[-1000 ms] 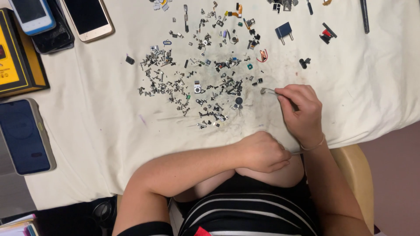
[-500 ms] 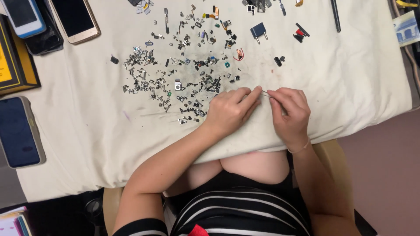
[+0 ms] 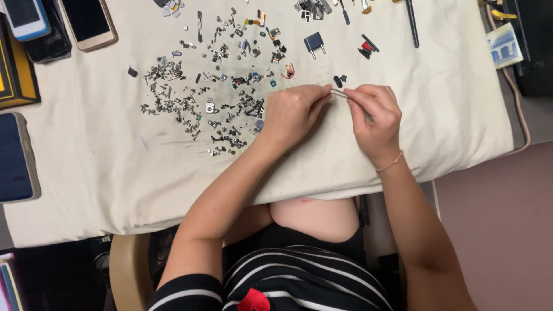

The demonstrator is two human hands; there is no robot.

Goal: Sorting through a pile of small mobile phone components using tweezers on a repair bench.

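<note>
- From my remote seat, head view: both hands meet over a cream cloth (image 3: 438, 115) that covers the table.
- Left hand (image 3: 291, 112) rests on the cloth, fingers curled, thumb and forefinger pinched toward the right. The fingertips sit at one end of a thin, pale, rod-like piece (image 3: 339, 93).
- Right hand (image 3: 374, 115) comes in from the other side, fingers bunched and pinched on the same thin piece. A thin band circles that wrist.
- So I note the hands as close together, fingertips nearly touching, both clamped on the small piece between them. The piece is too small for me to tell what it is.
- The piece sits just above the cloth, just below two small black bits (image 3: 340, 80).
- Just left of the left hand: a wide scatter of tiny metal parts (image 3: 196, 103), screws and brackets by the look, on a grey-smudged patch of cloth.
- Beyond the hands: a small dark blue block with two legs (image 3: 314, 42), a red-and-black part (image 3: 366, 47), a long black tool (image 3: 412, 23).
- Top left corner: a gold-edged phone (image 3: 87, 22) and a white phone (image 3: 24, 17), both face up.
- Left edge: a dark blue phone (image 3: 16, 156).
- Top right, off the cloth: a small blue-and-white card (image 3: 504, 45).
</note>
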